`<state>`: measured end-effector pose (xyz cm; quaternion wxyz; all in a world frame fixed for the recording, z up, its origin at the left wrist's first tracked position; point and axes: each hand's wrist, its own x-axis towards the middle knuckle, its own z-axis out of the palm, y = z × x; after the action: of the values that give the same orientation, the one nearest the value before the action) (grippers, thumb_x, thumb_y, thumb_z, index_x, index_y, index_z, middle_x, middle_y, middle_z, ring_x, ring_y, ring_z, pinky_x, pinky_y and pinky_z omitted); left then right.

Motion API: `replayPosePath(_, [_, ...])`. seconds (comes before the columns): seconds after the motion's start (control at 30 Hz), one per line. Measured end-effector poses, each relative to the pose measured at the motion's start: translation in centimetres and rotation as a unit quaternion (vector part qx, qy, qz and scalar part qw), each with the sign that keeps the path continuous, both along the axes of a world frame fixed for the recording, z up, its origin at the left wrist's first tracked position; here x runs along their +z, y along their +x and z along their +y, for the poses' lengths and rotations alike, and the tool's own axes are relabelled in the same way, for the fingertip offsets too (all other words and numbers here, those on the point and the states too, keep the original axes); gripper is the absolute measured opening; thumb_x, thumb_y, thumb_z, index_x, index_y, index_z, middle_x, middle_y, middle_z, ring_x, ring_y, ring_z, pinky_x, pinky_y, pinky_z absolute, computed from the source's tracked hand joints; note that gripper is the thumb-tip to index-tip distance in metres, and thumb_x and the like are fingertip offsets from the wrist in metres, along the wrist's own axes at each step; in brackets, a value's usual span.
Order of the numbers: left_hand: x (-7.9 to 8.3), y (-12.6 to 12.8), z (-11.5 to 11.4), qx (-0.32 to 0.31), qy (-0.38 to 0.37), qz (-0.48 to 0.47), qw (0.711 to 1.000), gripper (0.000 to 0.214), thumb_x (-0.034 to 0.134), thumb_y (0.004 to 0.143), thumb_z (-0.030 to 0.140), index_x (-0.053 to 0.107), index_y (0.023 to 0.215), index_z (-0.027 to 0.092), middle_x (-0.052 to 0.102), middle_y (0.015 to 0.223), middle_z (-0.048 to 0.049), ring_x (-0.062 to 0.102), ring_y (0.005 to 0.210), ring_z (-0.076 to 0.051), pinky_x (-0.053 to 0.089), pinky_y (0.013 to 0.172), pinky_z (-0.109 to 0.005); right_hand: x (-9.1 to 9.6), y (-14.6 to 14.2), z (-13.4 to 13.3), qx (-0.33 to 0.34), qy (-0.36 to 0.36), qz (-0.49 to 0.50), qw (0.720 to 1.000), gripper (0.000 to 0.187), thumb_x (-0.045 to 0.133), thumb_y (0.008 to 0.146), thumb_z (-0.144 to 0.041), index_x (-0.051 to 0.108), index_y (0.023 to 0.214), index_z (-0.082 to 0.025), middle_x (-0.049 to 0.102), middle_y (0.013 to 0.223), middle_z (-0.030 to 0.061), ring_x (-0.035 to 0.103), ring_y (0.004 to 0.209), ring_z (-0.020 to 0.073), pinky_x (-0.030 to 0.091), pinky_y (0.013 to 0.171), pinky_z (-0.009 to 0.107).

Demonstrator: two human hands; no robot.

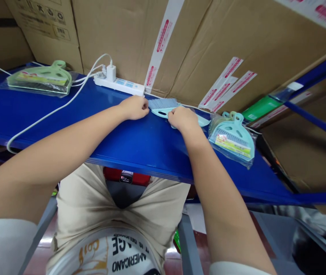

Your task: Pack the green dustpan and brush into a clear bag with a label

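Note:
A light-blue hand brush (163,104) with grey-blue bristles lies on the blue shelf top, its bristles facing away from me. My right hand (183,117) is closed around the middle of the brush, and the tapered handle end shows past it on the right. At the bristle end, my left hand (136,107) is closed with its fingertips against the brush's edge; what they pinch, if anything, is hidden. Right of my right hand sits a bagged light-blue dustpan and brush set (233,139). A pale-green bagged dustpan set (41,79) lies at the far left.
A white power strip (120,84) with a plugged-in charger stands behind my left hand. Its white cable (65,103) loops over the shelf's front edge. Cardboard boxes (123,38) wall off the back. A green bottle (266,107) leans at the right beside a blue frame bar (317,120).

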<state>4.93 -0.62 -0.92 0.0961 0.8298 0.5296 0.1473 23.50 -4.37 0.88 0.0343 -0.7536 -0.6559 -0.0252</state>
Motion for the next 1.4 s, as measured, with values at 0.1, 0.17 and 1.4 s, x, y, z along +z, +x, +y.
replayPosePath(0.1, [0.0, 0.2, -0.3, -0.008, 0.001, 0.014, 1.0, 0.032, 0.06, 0.09, 0.029, 0.082, 0.111, 0.019, 0.083, 0.109, -0.0103, 0.077, 0.107, -0.028, 0.055, 0.096, -0.032, 0.0, -0.1, -0.2, -0.002, 0.027, -0.007, 1.0, 0.034, 0.055, 0.104, -0.026, 0.081, 0.12, -0.011, 0.078, 0.123, 0.026, 0.074, 0.123, 0.0366, 0.058, 0.097, 0.043])
replayPosePath(0.17, [0.0, 0.3, -0.3, -0.009, -0.001, 0.009, 1.0, 0.03, 0.061, 0.089, 0.029, 0.082, 0.109, 0.021, 0.083, 0.107, -0.0093, 0.076, 0.107, -0.028, 0.055, 0.097, -0.032, 0.0, -0.2, -0.3, -0.001, 0.037, -0.003, 0.999, 0.031, 0.059, 0.103, -0.028, 0.081, 0.117, -0.011, 0.078, 0.118, 0.0255, 0.075, 0.119, 0.0366, 0.059, 0.094, 0.043])
replayPosePath(1.4, [0.4, -0.8, -1.2, -0.027, -0.046, -0.002, 0.999, 0.04, 0.058, 0.096, 0.027, 0.078, 0.129, 0.015, 0.084, 0.122, -0.0162, 0.079, 0.112, -0.029, 0.056, 0.093, -0.033, -25.8, -7.1, -10.7, 0.085, -0.31, 0.152, 0.935, 0.067, 0.081, 0.095, -0.046, 0.068, 0.153, -0.016, 0.064, 0.157, 0.0153, 0.059, 0.15, 0.0312, 0.043, 0.123, 0.031])
